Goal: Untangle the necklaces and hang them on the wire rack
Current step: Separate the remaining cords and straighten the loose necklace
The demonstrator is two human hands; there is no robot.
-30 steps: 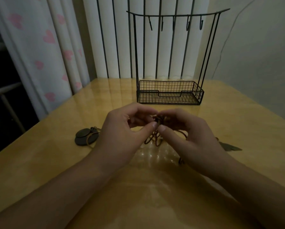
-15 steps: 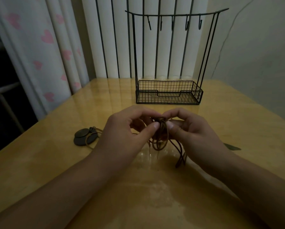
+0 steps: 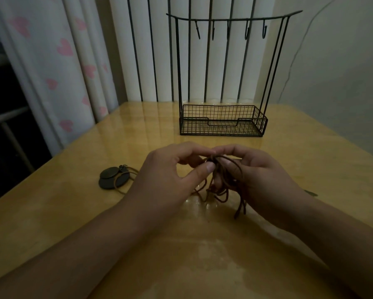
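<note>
The left hand (image 3: pixel 166 175) and right hand (image 3: pixel 261 180) both pinch the tangled cords (image 3: pixel 221 186) just above the table (image 3: pixel 202 255), in front of the wire rack (image 3: pixel 222 120). Round pendants (image 3: pixel 113 178) lie left of the hands, nothing between hands and rack.

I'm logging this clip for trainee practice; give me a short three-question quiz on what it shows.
1. True or false: a necklace already hangs on the rack.
2. What do both hands, left and right, pinch?
3. The round pendants lie: A) in the basket, B) on the table beside the left hand, C) on a hook.

Key: 1 false; 2 the tangled cords; 3 B.
</note>
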